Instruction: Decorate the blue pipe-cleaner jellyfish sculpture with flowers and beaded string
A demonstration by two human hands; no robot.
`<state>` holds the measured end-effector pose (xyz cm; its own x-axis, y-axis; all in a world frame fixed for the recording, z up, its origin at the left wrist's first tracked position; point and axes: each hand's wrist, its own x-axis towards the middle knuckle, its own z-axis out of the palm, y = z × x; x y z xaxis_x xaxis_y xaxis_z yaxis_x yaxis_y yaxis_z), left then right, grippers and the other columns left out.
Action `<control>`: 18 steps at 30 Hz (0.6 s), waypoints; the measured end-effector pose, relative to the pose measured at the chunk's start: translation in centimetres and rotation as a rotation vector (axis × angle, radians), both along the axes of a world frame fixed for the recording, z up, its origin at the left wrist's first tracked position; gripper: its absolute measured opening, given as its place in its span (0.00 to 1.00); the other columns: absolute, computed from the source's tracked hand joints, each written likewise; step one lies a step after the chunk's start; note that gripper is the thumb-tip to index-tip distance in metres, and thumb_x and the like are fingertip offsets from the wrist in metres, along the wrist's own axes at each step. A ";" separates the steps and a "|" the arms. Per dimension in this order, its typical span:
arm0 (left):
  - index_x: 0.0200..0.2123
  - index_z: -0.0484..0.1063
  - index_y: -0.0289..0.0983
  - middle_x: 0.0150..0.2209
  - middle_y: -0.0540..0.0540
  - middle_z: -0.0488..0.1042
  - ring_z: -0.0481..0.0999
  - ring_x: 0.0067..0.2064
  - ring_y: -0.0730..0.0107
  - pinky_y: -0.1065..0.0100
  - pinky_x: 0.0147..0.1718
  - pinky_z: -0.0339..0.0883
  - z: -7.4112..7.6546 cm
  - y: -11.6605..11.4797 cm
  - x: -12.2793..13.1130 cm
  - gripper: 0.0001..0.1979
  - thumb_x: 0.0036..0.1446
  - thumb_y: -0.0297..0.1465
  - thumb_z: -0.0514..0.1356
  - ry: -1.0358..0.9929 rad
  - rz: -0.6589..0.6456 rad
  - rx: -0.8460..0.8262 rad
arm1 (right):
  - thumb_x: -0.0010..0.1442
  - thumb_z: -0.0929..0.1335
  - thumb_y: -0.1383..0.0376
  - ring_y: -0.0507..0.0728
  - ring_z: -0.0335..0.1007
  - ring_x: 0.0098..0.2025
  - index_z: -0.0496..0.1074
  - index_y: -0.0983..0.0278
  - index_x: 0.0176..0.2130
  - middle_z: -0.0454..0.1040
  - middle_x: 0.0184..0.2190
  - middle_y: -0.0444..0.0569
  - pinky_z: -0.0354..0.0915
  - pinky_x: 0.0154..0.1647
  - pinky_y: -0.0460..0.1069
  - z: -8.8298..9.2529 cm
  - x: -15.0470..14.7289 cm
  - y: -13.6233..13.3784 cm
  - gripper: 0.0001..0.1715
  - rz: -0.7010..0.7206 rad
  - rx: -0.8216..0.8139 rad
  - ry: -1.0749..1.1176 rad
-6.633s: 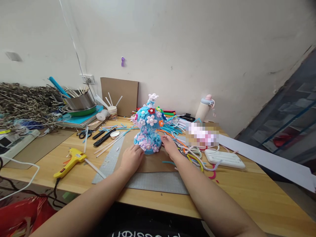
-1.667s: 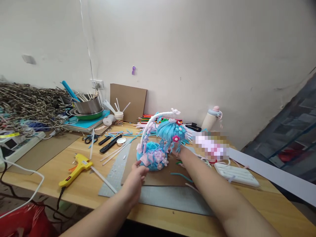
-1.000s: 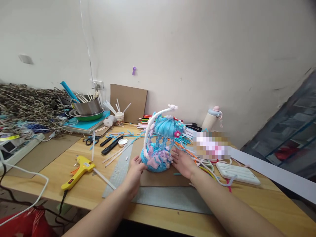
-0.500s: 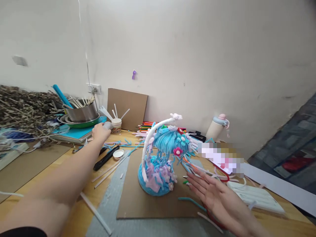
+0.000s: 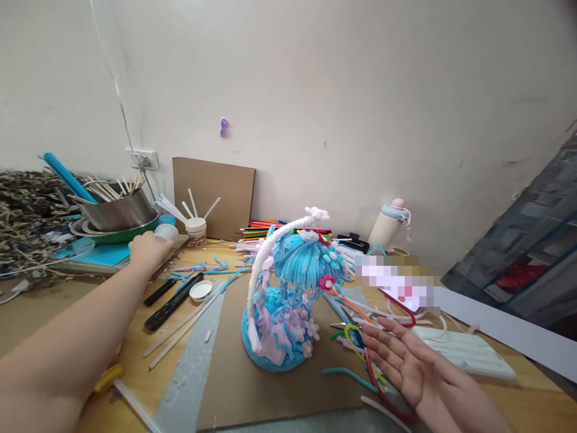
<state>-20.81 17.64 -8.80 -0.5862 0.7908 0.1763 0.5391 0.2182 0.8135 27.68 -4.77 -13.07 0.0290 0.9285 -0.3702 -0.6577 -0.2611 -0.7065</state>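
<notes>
A blue pipe-cleaner ornament [image 5: 288, 300], dotted with pink and white flowers and spanned by a white arch, stands upright on a brown cardboard sheet [image 5: 252, 385]. My left hand [image 5: 145, 249] is stretched far to the left rear, its fingers curled on a small white roll [image 5: 166, 231] near the green plate. To the right of the ornament my right hand [image 5: 408, 367] hovers palm up with fingers spread, holding nothing, above loose coloured pipe cleaners [image 5: 360, 343].
A steel pot [image 5: 117, 210] of sticks sits on a green plate at the left, beside dry twigs [image 5: 22, 216]. Black knives [image 5: 174, 304], a white lid [image 5: 198, 290], a paper cup [image 5: 196, 228], coloured pencils [image 5: 265, 227], a bottle [image 5: 387, 225] and a white case [image 5: 464, 355] lie around.
Both hands have left the ornament's base. My left arm reached out to the left rear and closed on the white roll. My right hand drew back and turned palm up.
</notes>
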 end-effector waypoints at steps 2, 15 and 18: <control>0.26 0.61 0.33 0.42 0.41 0.71 0.59 0.60 0.46 0.51 0.60 0.51 0.8 -1.8 0.3 0.13 0.49 0.28 0.64 -0.174 0.046 0.022 | 0.51 0.72 0.63 0.64 0.68 0.57 0.67 0.60 0.53 0.69 0.56 0.58 0.70 0.53 0.55 0.0 -0.3 -0.4 0.29 0.022 0.041 -0.034; 0.38 0.74 0.43 0.40 0.43 0.77 0.74 0.48 0.51 0.60 0.42 0.74 -0.9 -31.0 14.4 0.17 0.41 0.37 0.66 -1.221 -0.331 0.235 | 0.56 0.71 0.55 0.61 0.70 0.49 0.73 0.64 0.46 0.73 0.48 0.56 0.63 0.52 0.58 1.8 -8.4 -9.4 0.21 0.678 0.445 -0.254; 0.46 0.73 0.46 0.50 0.43 0.74 0.70 0.54 0.46 0.59 0.48 0.70 -1.8 -34.4 17.9 0.33 0.30 0.32 0.73 -1.138 -0.526 0.101 | 0.49 0.75 0.51 0.61 0.58 0.61 0.63 0.57 0.58 0.63 0.60 0.54 0.52 0.62 0.57 1.7 -11.4 -11.2 0.41 0.638 0.542 -0.149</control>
